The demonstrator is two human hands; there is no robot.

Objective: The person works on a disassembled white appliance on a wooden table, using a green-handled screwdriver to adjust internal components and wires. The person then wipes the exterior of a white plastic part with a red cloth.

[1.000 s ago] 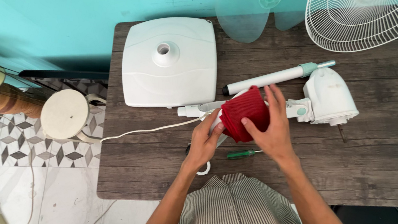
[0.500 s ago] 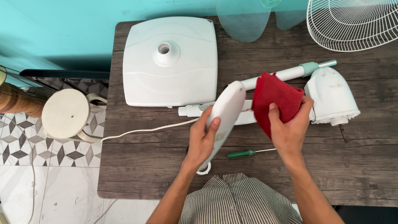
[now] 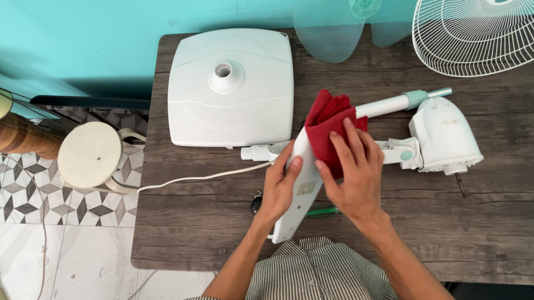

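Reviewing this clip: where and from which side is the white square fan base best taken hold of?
Judging by its shape, grip the white square fan base by its two opposite side edges, coming from above. It lies flat on the table, wide and low, and the raised socket in its middle looks too small for a sure hold.

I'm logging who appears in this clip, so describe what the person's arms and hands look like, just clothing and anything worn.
Both forearms are bare. The left hand and right hand wear no gloves, and no rings or watch show. A black-and-white, thinly striped, collared shirt covers the torso, its short sleeves ending near the elbows, with a dark floral print at its right edge.
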